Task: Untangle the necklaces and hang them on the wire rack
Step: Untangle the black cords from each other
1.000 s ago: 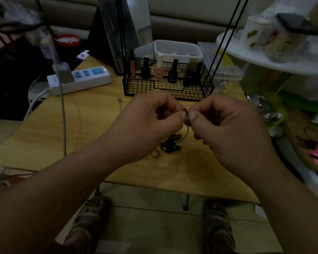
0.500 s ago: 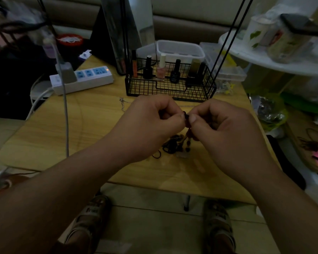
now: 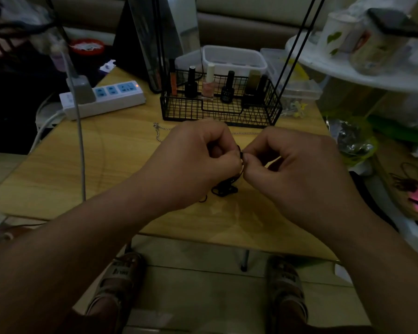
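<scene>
I see my left hand (image 3: 198, 160) and right hand (image 3: 297, 169), knuckles up, both pinching the thin black cord necklace (image 3: 223, 189), tangled below.

Black necklace (image 3: 223, 190) half-hidden under hands, left (image 3: 198, 162) and right (image 3: 297, 174); silver chain (image 3: 160, 131) partly behind them; wire rack (image 3: 227, 114) top cut off.

black cord necklace (image 3: 223, 190) | I see the strand from grip to tangle shorter than a second ago | reddish beads under my right hand (image 3: 299, 169) half a second back now hidden
</scene>
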Demonstrator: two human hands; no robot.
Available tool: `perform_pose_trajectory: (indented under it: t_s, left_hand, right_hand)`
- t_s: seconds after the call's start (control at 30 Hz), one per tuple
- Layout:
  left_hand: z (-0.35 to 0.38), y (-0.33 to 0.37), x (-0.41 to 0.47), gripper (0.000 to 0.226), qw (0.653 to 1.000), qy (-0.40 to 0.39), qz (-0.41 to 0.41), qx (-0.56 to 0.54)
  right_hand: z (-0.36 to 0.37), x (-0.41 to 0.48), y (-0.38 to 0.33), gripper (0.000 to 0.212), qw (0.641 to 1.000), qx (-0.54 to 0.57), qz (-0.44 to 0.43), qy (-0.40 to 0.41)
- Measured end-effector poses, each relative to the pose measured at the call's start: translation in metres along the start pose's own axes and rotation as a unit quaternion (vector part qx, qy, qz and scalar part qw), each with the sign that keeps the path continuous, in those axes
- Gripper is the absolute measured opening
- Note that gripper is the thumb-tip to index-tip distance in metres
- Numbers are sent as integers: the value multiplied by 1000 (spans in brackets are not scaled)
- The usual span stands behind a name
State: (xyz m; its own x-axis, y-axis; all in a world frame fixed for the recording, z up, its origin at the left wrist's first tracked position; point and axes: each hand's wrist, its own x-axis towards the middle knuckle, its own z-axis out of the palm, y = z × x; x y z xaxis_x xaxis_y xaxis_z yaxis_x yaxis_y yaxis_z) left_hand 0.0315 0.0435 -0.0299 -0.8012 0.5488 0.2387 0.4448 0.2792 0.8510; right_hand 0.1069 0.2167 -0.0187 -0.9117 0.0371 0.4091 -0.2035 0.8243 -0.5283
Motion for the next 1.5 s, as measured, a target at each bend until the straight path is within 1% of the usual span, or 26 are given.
perform_pose_trajectory:
  t_s: [0.13,0.2,0.27,0.33,0.37,0.4,0.47,0.57,0.63,0.8,0.93,1.03,1.1,1.17,1.23,1.27,1.33,1.37,1.4,1.5]
  left_hand:
    - [1,1,2,7,996,-7,-43,-78]
    - [2,0,4,9,990,-5,-64,-122]
    - [2,0,6,10,983,-3,-81,-162]
    - [2,2,6,7,977,-7,-90,-191]
    - [1,3,6,6,976,-9,-91,-198]
    - [0,3,6,6,976,-11,-91,-199]
    - [-2,4,4,9,979,-15,-85,-183]
    - [-5,4,1,16,992,-20,-56,-115]
    - [-6,5,1,14,995,-17,-38,-93]
    - [-7,2,2,10,997,-20,-14,-77]
    - [-5,-1,3,7,998,-27,-2,-52]
    - [-4,-3,2,7,998,-36,1,-47]
    - [-3,-4,3,7,998,-38,-3,-50]
    - [-3,-4,3,6,997,-41,-9,-64]
    - [-4,-4,4,8,994,-45,-17,-95]
    - [-5,-4,4,9,992,-42,-21,-113]
    - [-7,-5,6,15,990,-26,-29,-136]
    - [-7,-5,7,15,989,-20,-32,-141]
    - [-8,-6,8,14,989,-19,-34,-143]
    - [-10,-5,7,10,988,-21,-44,-143]
  right_hand:
    - [6,-2,-2,9,995,80,41,50]
    - [8,-2,-3,10,983,152,80,59]
    - [9,0,-3,7,956,256,135,54]
    - [9,2,-4,8,918,349,183,42]
    - [8,2,-4,9,907,373,194,34]
    - [7,2,-4,10,905,377,195,26]
    - [6,2,-2,10,923,341,176,19]
    - [5,1,-3,10,950,278,143,24]
    - [5,1,-2,9,961,246,125,33]
    - [5,-1,-2,7,978,189,84,31]
    - [4,-5,-1,10,994,101,29,17]
    - [3,-4,2,5,999,27,-16,5]
    - [2,-4,2,5,1000,23,-16,5]
    - [2,-4,2,8,997,70,10,13]
    - [5,-3,1,9,985,164,57,14]
    - [6,-2,1,8,970,228,85,14]
    - [6,0,3,7,919,365,148,20]
    - [6,1,5,4,897,407,170,19]
    - [5,2,6,2,889,420,182,15]
    - [4,1,9,5,892,411,187,-12]
